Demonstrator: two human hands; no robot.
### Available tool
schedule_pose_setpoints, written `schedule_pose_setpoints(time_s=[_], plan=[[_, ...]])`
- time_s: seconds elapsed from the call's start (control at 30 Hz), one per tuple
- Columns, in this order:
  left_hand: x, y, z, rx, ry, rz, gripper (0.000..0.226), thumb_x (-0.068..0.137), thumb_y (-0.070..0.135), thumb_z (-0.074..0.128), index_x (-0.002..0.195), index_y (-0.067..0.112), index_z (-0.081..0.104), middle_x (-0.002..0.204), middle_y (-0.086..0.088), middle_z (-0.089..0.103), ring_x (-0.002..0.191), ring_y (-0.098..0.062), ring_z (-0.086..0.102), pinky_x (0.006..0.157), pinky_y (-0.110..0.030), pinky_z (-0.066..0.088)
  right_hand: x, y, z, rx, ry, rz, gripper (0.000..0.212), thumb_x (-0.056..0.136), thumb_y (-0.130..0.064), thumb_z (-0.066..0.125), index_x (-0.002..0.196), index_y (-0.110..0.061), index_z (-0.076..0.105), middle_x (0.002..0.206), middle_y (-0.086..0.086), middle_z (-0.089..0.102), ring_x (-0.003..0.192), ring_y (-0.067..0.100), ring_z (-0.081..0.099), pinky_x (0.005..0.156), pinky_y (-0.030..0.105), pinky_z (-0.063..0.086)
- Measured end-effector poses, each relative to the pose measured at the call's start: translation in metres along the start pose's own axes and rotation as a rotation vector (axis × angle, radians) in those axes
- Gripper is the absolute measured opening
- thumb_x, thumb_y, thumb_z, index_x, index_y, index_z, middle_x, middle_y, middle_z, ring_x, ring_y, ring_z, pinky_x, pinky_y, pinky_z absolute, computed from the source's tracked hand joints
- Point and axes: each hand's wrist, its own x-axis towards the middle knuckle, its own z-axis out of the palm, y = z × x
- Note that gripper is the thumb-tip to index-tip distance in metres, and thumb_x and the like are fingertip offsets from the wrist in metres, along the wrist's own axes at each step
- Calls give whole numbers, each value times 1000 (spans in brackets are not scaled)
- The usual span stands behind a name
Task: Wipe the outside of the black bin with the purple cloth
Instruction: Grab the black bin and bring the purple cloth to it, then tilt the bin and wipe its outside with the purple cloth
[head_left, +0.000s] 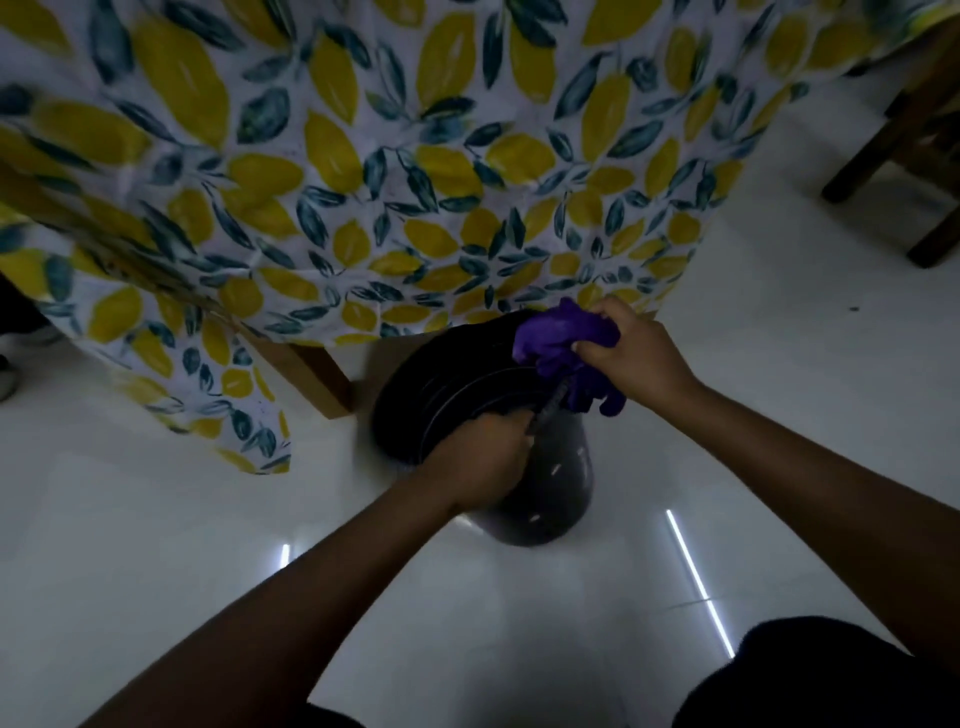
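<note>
The black bin (550, 483) stands on the white tiled floor, tilted toward me, its open mouth facing up and left. My left hand (478, 462) grips the near rim of the bin, by a thin metal handle. My right hand (634, 353) is closed on the bunched purple cloth (561, 338), which presses against the bin's upper right rim and outer wall. Part of the cloth hangs down below my fingers.
A table with a lemon-and-leaf patterned cloth (363, 182) hangs right behind the bin, its wooden leg (317, 374) to the bin's left. Dark wooden chair legs (904, 156) stand at the upper right. My knees (810, 675) are at the bottom edge.
</note>
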Motion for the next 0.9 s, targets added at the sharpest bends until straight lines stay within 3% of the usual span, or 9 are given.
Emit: schedule_pose_setpoints(time_s=[0.1,0.2,0.33,0.43,0.53,0.63,0.8,0.9], plan=[[0,-16,-14,-119,124,-40,24,100,24,41,113,11,56,108,-19,67,101,-36,63,82,-39,49,2,-16,-19,20,69,-26,28,82,-26,66,106,-18,55,92,-3,62,82,15,58,64,25,38],[-2,-30,-17,-254,215,-59,29,102,24,39,118,12,60,116,-13,67,108,-29,61,90,-34,47,2,-30,-38,16,101,-57,35,80,-24,67,113,-20,55,99,-4,60,86,12,57,68,23,40],[1,-50,-10,-295,326,-99,32,101,33,39,109,16,64,110,-10,69,104,-28,62,90,-37,48,-13,-41,-50,-76,-9,-146,38,77,-20,69,112,-26,55,101,-3,63,86,13,60,67,24,44],[4,-62,-11,-252,314,-118,31,100,35,41,99,15,65,101,-11,69,96,-29,62,84,-39,48,-33,-44,-40,-148,-68,-231,40,75,-17,70,112,-26,58,99,0,65,85,14,59,71,27,47],[4,-66,-10,-216,311,-122,32,99,40,42,77,19,53,88,-14,66,86,-33,61,74,-40,47,-51,-46,-25,-203,-138,-284,45,73,-16,70,115,-26,60,103,-3,66,87,13,59,70,27,45],[8,-69,-6,-193,324,-149,29,98,42,42,77,25,53,88,-12,68,85,-31,62,73,-38,46,-61,-47,-12,-333,-205,-329,50,71,-21,70,119,-28,58,110,-3,64,94,14,57,74,29,45],[11,-79,-1,-190,311,-175,40,96,48,42,60,30,39,71,2,51,79,-29,60,68,-38,43,-68,-31,33,-570,-250,-387,50,71,-20,66,121,-24,59,113,10,59,95,32,59,72,39,51],[13,-77,2,-179,328,-172,40,97,52,36,64,29,39,79,-7,61,82,-31,60,70,-38,44,-80,-21,59,-597,-301,-425,52,69,-14,66,119,-20,59,119,16,52,93,41,57,72,46,52]])
